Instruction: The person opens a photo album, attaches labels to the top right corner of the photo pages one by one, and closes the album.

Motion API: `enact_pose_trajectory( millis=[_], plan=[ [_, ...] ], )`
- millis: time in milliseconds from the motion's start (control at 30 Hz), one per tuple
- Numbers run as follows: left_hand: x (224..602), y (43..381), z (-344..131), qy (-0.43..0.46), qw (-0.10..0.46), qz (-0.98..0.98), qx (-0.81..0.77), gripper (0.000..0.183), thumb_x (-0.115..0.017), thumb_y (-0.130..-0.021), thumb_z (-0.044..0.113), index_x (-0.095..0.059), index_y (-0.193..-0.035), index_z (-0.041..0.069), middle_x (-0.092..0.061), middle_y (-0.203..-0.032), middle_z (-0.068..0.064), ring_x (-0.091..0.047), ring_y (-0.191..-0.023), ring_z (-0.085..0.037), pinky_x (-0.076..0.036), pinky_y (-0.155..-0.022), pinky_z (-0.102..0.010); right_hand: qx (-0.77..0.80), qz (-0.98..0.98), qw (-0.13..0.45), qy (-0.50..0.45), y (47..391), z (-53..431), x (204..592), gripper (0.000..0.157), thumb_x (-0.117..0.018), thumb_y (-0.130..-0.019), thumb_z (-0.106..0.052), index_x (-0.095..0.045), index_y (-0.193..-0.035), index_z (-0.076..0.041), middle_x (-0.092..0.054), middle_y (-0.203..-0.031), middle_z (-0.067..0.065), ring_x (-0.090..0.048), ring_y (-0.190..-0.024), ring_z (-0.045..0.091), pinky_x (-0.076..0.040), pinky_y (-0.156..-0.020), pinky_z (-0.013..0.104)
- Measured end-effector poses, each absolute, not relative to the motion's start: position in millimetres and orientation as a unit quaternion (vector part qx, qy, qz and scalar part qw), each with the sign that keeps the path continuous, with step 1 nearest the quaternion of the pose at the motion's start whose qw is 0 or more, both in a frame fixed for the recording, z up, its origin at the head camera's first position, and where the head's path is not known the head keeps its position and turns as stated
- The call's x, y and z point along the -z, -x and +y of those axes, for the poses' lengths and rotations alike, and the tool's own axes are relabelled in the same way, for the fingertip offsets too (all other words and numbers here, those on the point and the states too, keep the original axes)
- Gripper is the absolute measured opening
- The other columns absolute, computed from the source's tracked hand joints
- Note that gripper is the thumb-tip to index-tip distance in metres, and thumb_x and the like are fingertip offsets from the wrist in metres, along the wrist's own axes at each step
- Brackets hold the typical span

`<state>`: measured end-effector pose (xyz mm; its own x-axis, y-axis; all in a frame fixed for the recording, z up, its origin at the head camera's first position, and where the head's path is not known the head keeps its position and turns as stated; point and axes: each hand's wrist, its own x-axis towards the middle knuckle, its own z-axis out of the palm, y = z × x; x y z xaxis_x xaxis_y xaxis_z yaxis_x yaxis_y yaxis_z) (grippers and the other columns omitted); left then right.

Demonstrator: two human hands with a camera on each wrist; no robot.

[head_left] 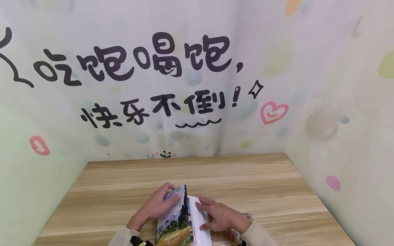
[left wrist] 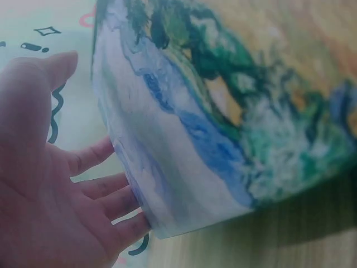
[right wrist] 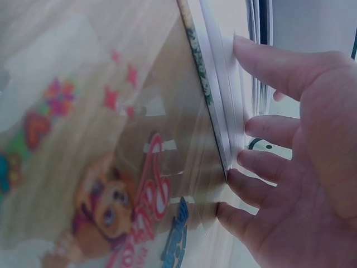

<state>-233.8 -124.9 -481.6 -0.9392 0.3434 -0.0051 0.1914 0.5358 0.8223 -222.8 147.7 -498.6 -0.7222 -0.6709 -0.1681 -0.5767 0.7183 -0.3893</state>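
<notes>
A book with a painted landscape cover (head_left: 172,218) stands tilted at the near middle of the table. Beside it on the right lies a white layered edge (head_left: 201,222); whether it is the same book or another I cannot tell. My left hand (head_left: 157,205) is at the cover's upper left. In the left wrist view, the fingertips (left wrist: 106,187) meet the cover's edge and the thumb stands apart. My right hand (head_left: 220,215) rests against the white side with spread fingers. The right wrist view has the fingertips (right wrist: 262,184) along the layered edge.
A clear plastic sheet or bag printed with a cartoon figure (right wrist: 103,204) and red stars lies at the right, partly under my right forearm in the head view. The wooden table (head_left: 246,177) meets lettered white curtains (head_left: 197,82) at the back.
</notes>
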Motion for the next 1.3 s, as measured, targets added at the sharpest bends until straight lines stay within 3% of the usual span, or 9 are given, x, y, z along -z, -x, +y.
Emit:
enact_pose_trajectory(
  millis=[267, 533, 667, 833, 900, 1300],
  plan=[
    [474.0, 232.3, -125.0, -0.145, 0.051, 0.879, -0.451, 0.038, -0.057, -0.097, 0.047, -0.053, -0.111, 0.011, -0.057, -0.090, -0.006, -0.054, -0.076, -0.016, -0.046, -0.065, -0.032, 0.161, 0.914, 0.155, 0.339, 222.6, 147.1, 498.0, 0.078, -0.070, -0.088, -0.048, -0.040, -0.152, -0.016, -0.027, -0.162, 0.010, -0.034, -0.144, 0.035, -0.036, -0.113, 0.047],
    [469.7, 231.6, -126.1, -0.131, 0.055, 0.870, -0.473, 0.038, -0.052, -0.100, 0.047, -0.050, -0.108, 0.009, -0.062, -0.075, -0.003, -0.057, -0.064, -0.015, -0.044, -0.058, -0.028, 0.160, 0.916, 0.155, 0.334, 221.1, 147.1, 497.2, 0.077, -0.071, -0.087, -0.047, -0.041, -0.152, -0.016, -0.028, -0.162, 0.010, -0.035, -0.144, 0.035, -0.037, -0.112, 0.046],
    [468.6, 231.0, -125.9, -0.114, 0.046, 0.870, -0.477, 0.037, -0.052, -0.100, 0.047, -0.050, -0.106, 0.010, -0.068, -0.089, -0.008, -0.063, -0.073, -0.017, -0.047, -0.062, -0.030, 0.162, 0.916, 0.159, 0.330, 221.0, 146.8, 497.3, 0.077, -0.070, -0.088, -0.048, -0.040, -0.152, -0.017, -0.028, -0.162, 0.009, -0.035, -0.144, 0.035, -0.037, -0.112, 0.046],
    [467.2, 230.1, -127.5, -0.095, 0.030, 0.875, -0.473, 0.034, -0.053, -0.100, 0.046, -0.052, -0.104, 0.012, -0.065, -0.122, -0.020, -0.068, -0.103, -0.031, -0.055, -0.080, -0.043, 0.161, 0.916, 0.161, 0.330, 221.0, 146.8, 497.0, 0.078, -0.070, -0.088, -0.048, -0.040, -0.152, -0.017, -0.027, -0.162, 0.009, -0.034, -0.144, 0.036, -0.037, -0.113, 0.047],
    [466.8, 229.5, -129.7, -0.087, 0.031, 0.876, -0.473, 0.036, -0.054, -0.099, 0.048, -0.052, -0.105, 0.012, -0.062, -0.128, -0.022, -0.067, -0.108, -0.034, -0.055, -0.085, -0.047, 0.160, 0.915, 0.160, 0.333, 221.1, 146.7, 497.2, 0.078, -0.070, -0.088, -0.048, -0.040, -0.152, -0.016, -0.027, -0.162, 0.009, -0.034, -0.144, 0.036, -0.037, -0.113, 0.046],
    [459.5, 225.1, -144.9, -0.063, 0.049, 0.865, -0.496, 0.041, -0.053, -0.098, 0.052, -0.057, -0.116, 0.015, -0.064, -0.121, -0.006, -0.064, -0.111, -0.025, -0.052, -0.087, -0.045, 0.162, 0.912, 0.164, 0.338, 222.8, 145.8, 496.9, 0.077, -0.070, -0.089, -0.047, -0.038, -0.153, -0.016, -0.026, -0.162, 0.011, -0.031, -0.146, 0.035, -0.038, -0.112, 0.046]
  ],
)
